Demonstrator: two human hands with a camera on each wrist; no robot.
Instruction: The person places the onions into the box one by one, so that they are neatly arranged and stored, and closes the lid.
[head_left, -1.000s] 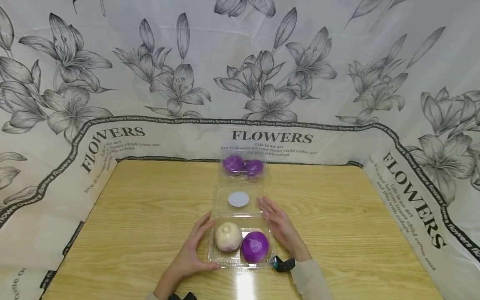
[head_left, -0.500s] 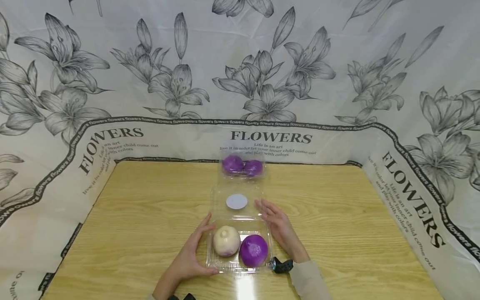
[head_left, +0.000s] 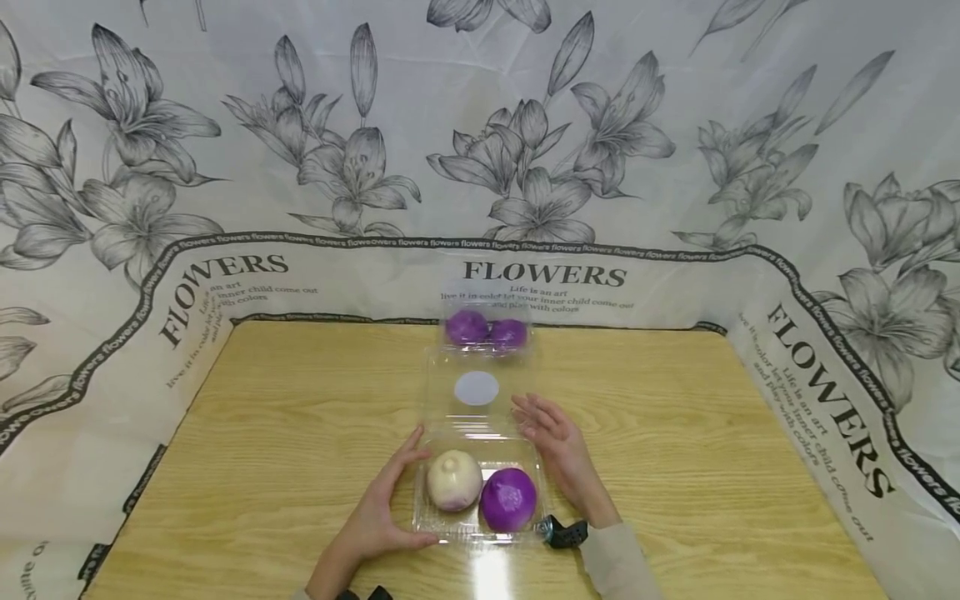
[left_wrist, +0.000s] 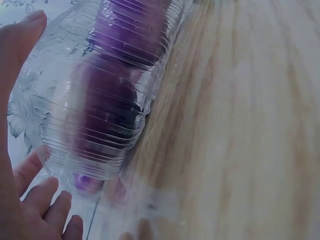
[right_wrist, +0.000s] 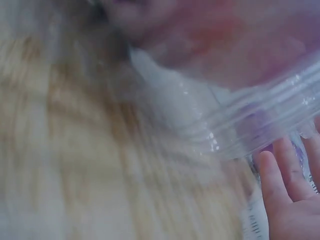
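Note:
A clear plastic clamshell box lies on the table with its lid folded back, away from the person. Two round onions are in its base: a pale one on the left and a glossy purple one on the right. My left hand holds the box's left end, thumb at the front corner and forefinger toward the back. On the right side, my right hand lies along the box, its fingers extended by the hinge. The right wrist view is blurred, with fingers beside the ribbed wall.
Behind the lid, a second clear box with two purple onions stands at the table's back edge. A flower-printed cloth hangs around the back and sides. Light glares on the table before the open box.
The box's base shifted slightly toward the person. Its lid, with the white oval label, first came along, then swung a little away. Both hands keep nearly the same place.

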